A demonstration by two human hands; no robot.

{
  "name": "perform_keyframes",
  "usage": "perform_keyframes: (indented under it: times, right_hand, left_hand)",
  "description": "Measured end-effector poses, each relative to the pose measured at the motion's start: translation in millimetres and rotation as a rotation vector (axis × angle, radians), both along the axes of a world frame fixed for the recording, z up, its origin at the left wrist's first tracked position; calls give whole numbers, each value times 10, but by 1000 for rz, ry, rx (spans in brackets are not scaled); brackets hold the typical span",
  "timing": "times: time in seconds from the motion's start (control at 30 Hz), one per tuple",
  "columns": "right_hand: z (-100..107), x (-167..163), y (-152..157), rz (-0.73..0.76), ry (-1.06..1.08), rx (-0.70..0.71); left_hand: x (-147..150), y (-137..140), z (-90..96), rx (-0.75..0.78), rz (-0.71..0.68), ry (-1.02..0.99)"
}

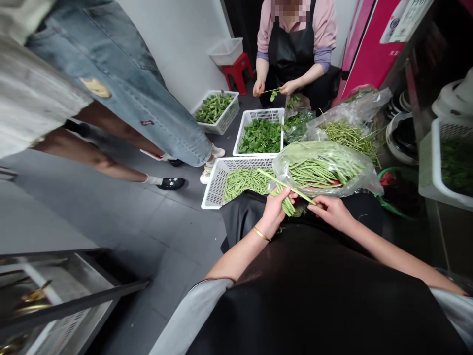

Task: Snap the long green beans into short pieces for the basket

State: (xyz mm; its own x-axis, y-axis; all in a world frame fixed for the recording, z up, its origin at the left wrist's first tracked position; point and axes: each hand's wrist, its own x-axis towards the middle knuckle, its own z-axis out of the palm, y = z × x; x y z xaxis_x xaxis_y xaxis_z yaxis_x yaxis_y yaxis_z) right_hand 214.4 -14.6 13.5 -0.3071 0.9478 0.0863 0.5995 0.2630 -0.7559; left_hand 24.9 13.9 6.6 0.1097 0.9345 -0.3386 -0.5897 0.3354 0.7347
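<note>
1. Left hand (275, 209), near centre above the dark apron (318, 286): fingers curled closed around a small bunch of long beans (287, 203), ends pointing far-right.
2. Right hand (330, 211), just right of the left: thumb and forefinger pinched on the near end of a single long bean (283, 184), which slants far-left over the bunch; remaining fingers loosely folded.
3. Handling, by judgement: the pods look light, slender and flexible, likely to droop if held by one tip and to snap under a sharp bend. A hold near the end being worked, with the bunch supported at mid-length, seems suitable.
4. Surroundings: white basket (216, 190) of cut beans just beyond the hands; plastic bag (325, 167) of uncut beans to the far right; another person's hands (273, 88) strip greens at the far side.
</note>
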Motion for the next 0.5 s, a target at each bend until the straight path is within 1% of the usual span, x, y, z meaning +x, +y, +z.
perform_keyframes:
  times: [0.07, 0.13, 0.17, 0.2, 0.23, 0.27, 0.33, 0.37, 0.4, 0.43, 0.5]
  right_hand:
    - [55, 35, 3, 60, -211, 114]
    - [75, 4, -11, 81, -396, 239]
    - [81, -32, -24, 114, -449, 291]
    - [92, -77, -40, 177, -459, 335]
    - [113, -126, -60, 267, -421, 375]
    - [147, -173, -83, 360, -335, 411]
    - [245, -240, -124, 492, -91, 447]
    - [299, -247, -135, 528, 24, 429]
    - [348, -233, -136, 561, 102, 372]
    - [384, -197, -123, 602, 134, 269]
    - [403, -85, -63, 676, 87, -43]
  left_hand:
    - [-12, -18, 24, 31, 29, 17]
    - [-6, -34, 39, 68, 52, 37]
    - [0, -39, 39, 73, 60, 43]
    - [7, -41, 33, 56, 56, 43]
    - [13, -41, 21, 9, 37, 37]
    - [17, -38, 4, -67, 3, 27]
    - [10, -28, -36, -232, -101, -13]
    - [-4, -24, -53, -282, -164, -46]
    - [-24, -22, -67, -286, -225, -85]
    - [-50, -24, -76, -247, -289, -124]
    - [-106, -35, -85, -105, -437, -180]
